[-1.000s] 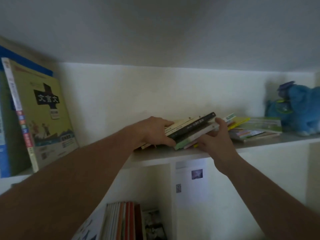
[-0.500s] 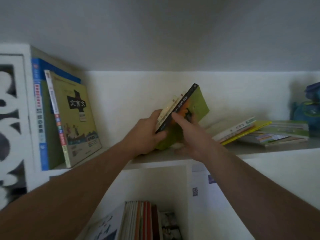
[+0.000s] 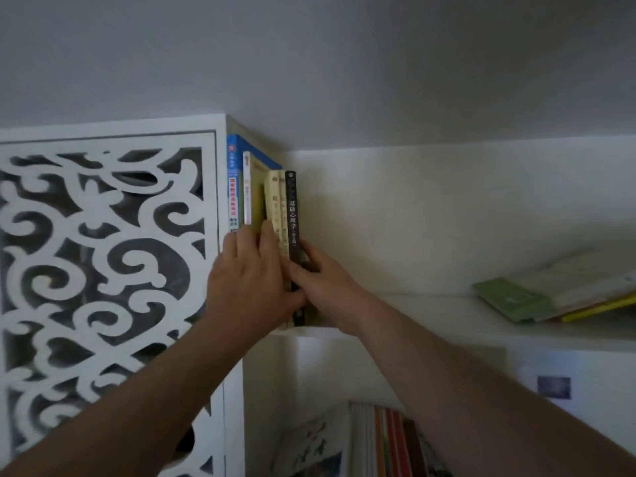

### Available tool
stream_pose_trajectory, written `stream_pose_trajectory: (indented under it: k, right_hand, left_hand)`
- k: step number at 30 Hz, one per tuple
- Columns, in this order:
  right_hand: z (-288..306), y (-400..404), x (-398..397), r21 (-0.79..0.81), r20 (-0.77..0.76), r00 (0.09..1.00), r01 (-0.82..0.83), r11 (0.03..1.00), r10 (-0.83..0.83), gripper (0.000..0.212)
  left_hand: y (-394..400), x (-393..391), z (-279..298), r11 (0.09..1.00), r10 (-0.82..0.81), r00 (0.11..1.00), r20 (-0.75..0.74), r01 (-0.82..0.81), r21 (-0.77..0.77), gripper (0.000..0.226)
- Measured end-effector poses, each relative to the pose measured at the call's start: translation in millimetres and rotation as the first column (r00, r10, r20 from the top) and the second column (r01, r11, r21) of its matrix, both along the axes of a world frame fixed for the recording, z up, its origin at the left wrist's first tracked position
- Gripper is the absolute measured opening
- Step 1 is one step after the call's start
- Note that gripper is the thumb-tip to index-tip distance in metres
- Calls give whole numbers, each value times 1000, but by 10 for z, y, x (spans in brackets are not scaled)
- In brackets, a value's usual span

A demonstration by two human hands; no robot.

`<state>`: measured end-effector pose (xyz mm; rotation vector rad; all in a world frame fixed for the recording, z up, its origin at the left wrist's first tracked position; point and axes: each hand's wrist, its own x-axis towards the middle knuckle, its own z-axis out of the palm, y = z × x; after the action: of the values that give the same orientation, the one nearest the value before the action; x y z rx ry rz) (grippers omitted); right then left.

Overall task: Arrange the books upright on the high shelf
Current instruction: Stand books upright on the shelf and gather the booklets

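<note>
I saw the left hand (image 3: 249, 277) laid flat on the spines of the upright books, fingers straight and close together, tips reaching up at 12 o'clock over the cream book (image 3: 274, 201). Right hand (image 3: 325, 280) sat just right of it, fingers wrapped round the far side of the black book (image 3: 292, 215), thumb on the spine side. The two hands touched at the thumbs.

Count of upright books: five that I could make out. From 9 toward 3 o'clock: blue book (image 3: 233, 187), white-spined book (image 3: 247, 187), cream book, a second pale spine I could barely separate, then the black book on the outside. All stood at the left end of the shelf (image 3: 430, 304), against the fretwork panel (image 3: 103, 253).

The black book rose at 12 o'clock above the right-hand fingers (image 3: 309, 251), its foot on the shelf edge.

At 3 o'clock, well apart, a flat pile (image 3: 550, 294) lay on the shelf; number unclear. More books (image 3: 385, 442) stood on the lower shelf at 6 o'clock.
</note>
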<state>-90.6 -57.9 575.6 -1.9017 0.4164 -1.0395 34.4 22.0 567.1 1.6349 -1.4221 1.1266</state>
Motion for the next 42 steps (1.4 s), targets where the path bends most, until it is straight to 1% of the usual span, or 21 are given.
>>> stream_pose_trajectory:
  k: [1, 2, 4, 6, 8, 10, 12, 15, 16, 19, 22, 25, 28, 30, 32, 34, 35, 37, 39, 40, 42]
  right_hand:
    - [-25, -4, 38, -20, -25, 1000, 10, 1000, -11, 55]
    - [-40, -10, 61, -41, -50, 998, 22, 999, -24, 52]
    - [-49, -24, 89, -70, -81, 996, 31, 997, -37, 56]
    - [-54, -42, 118, -67, -101, 994, 24, 998, -30, 57]
    - [-50, -67, 138, -47, -113, 994, -6, 999, 0, 53]
    - [-26, -126, 154, -24, -122, 992, -45, 999, 42, 55]
    - [-3, -185, 181, -9, -127, 991, -47, 999, 45, 68]
    - [-8, -197, 250, -34, -148, 989, 12, 999, -17, 81]
    - [-22, -187, 266, -49, -150, 988, 24, 998, -32, 82]
    - [-56, -170, 295, -70, -102, 994, 42, 997, -49, 74]
    - [-32, -192, 277, -61, -116, 993, 22, 998, -29, 79]
    - [-5, -169, 242, -149, -196, 980, 4, 989, -33, 78]
    - [7, -110, 219, -250, -231, 972, -10, 968, -49, 76]
    - [1, -52, 218, -316, -250, 961, 34, 948, -118, 74]
    - [-2, -44, 215, -363, -260, 941, 112, 925, -217, 72]
    - [13, 46, 120, -414, -299, 917, 125, 902, -265, 65]
    - [21, 107, 20, -442, -317, 904, 125, 888, -285, 60]
    - [25, 200, -309, -487, -283, 884, 202, 850, -372, 49]
    - [-9, 188, -834, -491, -170, 848, 368, 790, -501, 40]
    - [-25, 170, -1099, -470, -105, 820, 458, 754, -563, 35]
    - [-102, 117, -1707, -403, 19, 714, 646, 648, -699, 25]
  left_hand:
    - [37, 78, 4, 995, 96, 995, 34, -95, -32, 90]
    - [71, 144, -7, 988, 141, 989, 43, -138, -69, 93]
    - [93, 261, -52, 978, 170, 985, 30, -165, -128, 102]
    - [95, 351, -127, 976, 172, 985, 19, -168, -135, 109]
    - [87, 441, -171, 978, 185, 982, 32, -181, -105, 113]
    - [77, 510, -166, 976, 208, 977, 40, -205, -77, 113]
    - [61, 518, -141, 971, 235, 972, 32, -233, -53, 112]
    - [62, 476, -107, 966, 260, 965, 41, -260, -11, 114]
    - [72, 472, -96, 967, 254, 966, 48, -254, -2, 117]
    - [126, 504, -60, 969, 239, 969, 67, -242, 42, 126]
    - [121, 511, -28, 965, 246, 968, 47, -249, 79, 132]
    - [66, 474, -42, 967, 243, 970, 15, -244, 67, 132]
    - [37, 468, -65, 967, 246, 969, 10, -246, 65, 132]
    - [36, 462, -72, 965, 250, 968, -1, -249, 81, 132]
    - [52, 401, -84, 968, 239, 971, -21, -236, 86, 125]
    - [66, 270, -95, 981, 192, 981, 4, -192, 26, 104]
    - [61, 169, -98, 990, 142, 989, 40, -142, -16, 96]
    - [23, -113, -94, 997, -18, 988, 154, 29, -66, 91]
    - [-100, -521, -89, 974, -213, 948, 238, 224, -19, 89]
    - [-165, -723, -75, 955, -296, 928, 226, 296, 37, 89]
    - [-349, -1208, -58, 880, -456, 886, 81, 436, 190, 89]
